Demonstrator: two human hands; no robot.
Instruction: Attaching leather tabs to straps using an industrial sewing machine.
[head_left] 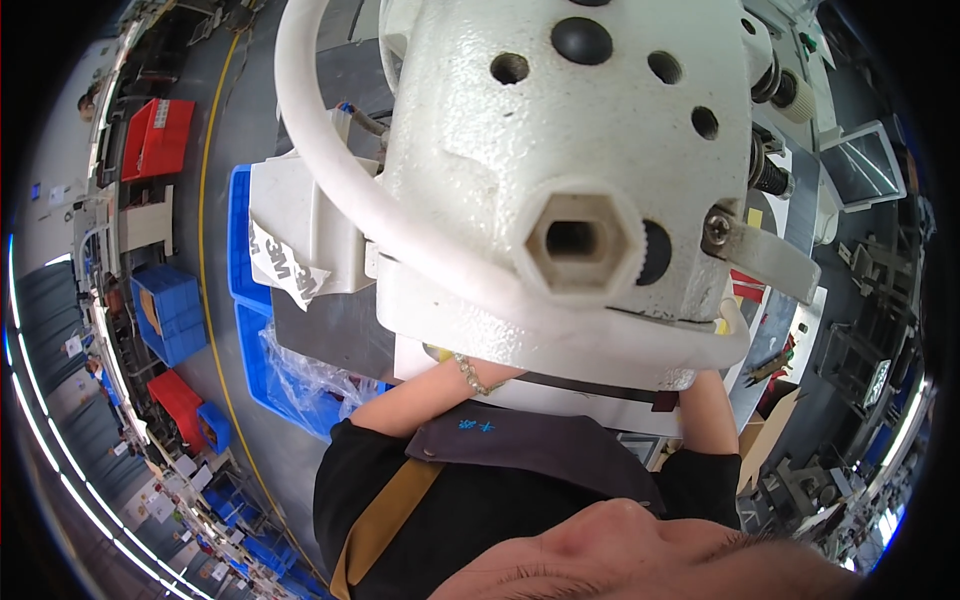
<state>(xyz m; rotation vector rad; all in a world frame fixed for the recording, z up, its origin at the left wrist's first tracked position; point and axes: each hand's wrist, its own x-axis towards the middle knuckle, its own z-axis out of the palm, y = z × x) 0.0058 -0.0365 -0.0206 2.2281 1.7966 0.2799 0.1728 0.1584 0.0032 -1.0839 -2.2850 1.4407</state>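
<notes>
Both hands are out of sight beneath the white sewing machine (450, 130), so I cannot tell how far open either is or what, if anything, it has hold of. The machine stands directly in front of the person, its bulky head between the camera and the hands and its top cut off by the upper edge of view. The left forearm (415, 396), with a beaded bracelet (470, 374) at the wrist, goes under the machine's near edge; the right forearm (708, 420) disappears under its near right corner. The needle area is hidden too. A thick white tube (320, 150) loops round the machine's left side and across its front, and a metal lever (770, 260) juts from its right side. Left of the machine are a white box-shaped housing (325, 220), a bare dark part of the table (330, 335) and a blue bin (252, 365) with crumpled clear plastic (315, 375), which crowd the left forearm's outer side. Right of the machine are a cardboard box (768, 432) and a tablet-like screen (862, 167); small red-handled tools nearby are hard to make out. Farther left of the machine, beyond the bin, a grey floor aisle (235, 260) runs beside a yellow line (204, 215).
</notes>
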